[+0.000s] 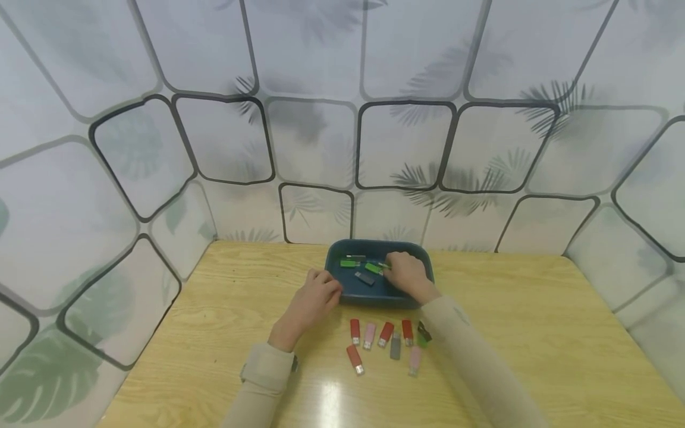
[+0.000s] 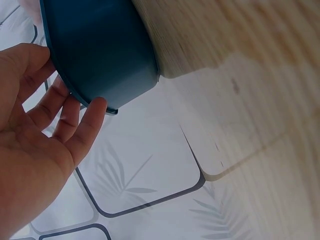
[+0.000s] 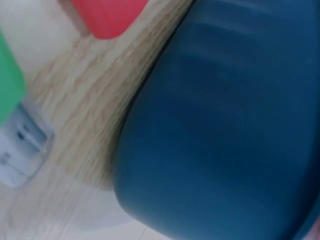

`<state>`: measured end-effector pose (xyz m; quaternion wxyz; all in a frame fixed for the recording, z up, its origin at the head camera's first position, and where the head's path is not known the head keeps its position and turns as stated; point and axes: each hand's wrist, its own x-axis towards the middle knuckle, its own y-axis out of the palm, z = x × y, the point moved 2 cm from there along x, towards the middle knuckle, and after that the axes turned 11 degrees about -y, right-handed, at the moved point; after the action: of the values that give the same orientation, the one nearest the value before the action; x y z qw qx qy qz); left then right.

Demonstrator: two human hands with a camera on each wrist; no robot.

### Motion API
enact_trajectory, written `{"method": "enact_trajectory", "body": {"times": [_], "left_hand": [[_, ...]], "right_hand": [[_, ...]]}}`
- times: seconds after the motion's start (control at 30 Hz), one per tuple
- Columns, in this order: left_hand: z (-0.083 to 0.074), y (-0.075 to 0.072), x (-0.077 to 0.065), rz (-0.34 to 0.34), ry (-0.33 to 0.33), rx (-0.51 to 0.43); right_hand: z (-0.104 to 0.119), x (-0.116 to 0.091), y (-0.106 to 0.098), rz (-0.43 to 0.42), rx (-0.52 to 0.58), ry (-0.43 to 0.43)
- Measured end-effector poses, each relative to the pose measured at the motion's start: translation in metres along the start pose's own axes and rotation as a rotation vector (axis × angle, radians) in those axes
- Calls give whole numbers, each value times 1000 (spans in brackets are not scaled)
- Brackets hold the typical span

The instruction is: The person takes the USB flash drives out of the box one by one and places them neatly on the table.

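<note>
A dark blue plastic tray point(image 1: 380, 300) stands on the table, holding green USB sticks point(image 1: 350, 263) and dark grey ones point(image 1: 365, 278). My left hand point(image 1: 316, 295) is at its near left corner; in the left wrist view its fingers point(image 2: 50, 102) hook over the tray's rim. Reaching inside at the right, my right hand point(image 1: 408, 273) pinches a green USB stick point(image 1: 383, 265), mostly covered by the fingers. Another green stick point(image 1: 373, 269) lies just beside it. The right wrist view mainly shows the tray's outer wall point(image 3: 215, 120); the right fingertips are hidden there.
In front of the tray lie several red USB sticks point(image 1: 355, 359), pink ones point(image 1: 370, 336) and a grey one point(image 1: 395, 346). A green stick with a clear end point(image 3: 12, 85) lies by the right forearm. Patterned fabric walls point(image 1: 316, 142) enclose the wooden table point(image 1: 241, 309).
</note>
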<state>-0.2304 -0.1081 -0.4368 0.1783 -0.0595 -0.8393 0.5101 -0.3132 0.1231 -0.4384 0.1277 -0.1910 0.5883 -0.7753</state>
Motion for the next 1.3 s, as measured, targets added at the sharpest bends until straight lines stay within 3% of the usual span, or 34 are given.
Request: {"method": "enact_trajectory", "body": {"times": [0.3, 0.83, 1.13, 1.3], "left_hand": [[0, 0, 0, 16, -18, 16], [0, 0, 0, 13, -18, -1], [0, 0, -1, 11, -21, -4], [1, 0, 0, 6, -15, -3]], "right_hand": [[3, -11, -9, -108, 100, 17], [29, -50, -34, -323, 261, -123], [37, -68, -30, -341, 342, -109], [41, -73, -26, -308, 474, -73]]}}
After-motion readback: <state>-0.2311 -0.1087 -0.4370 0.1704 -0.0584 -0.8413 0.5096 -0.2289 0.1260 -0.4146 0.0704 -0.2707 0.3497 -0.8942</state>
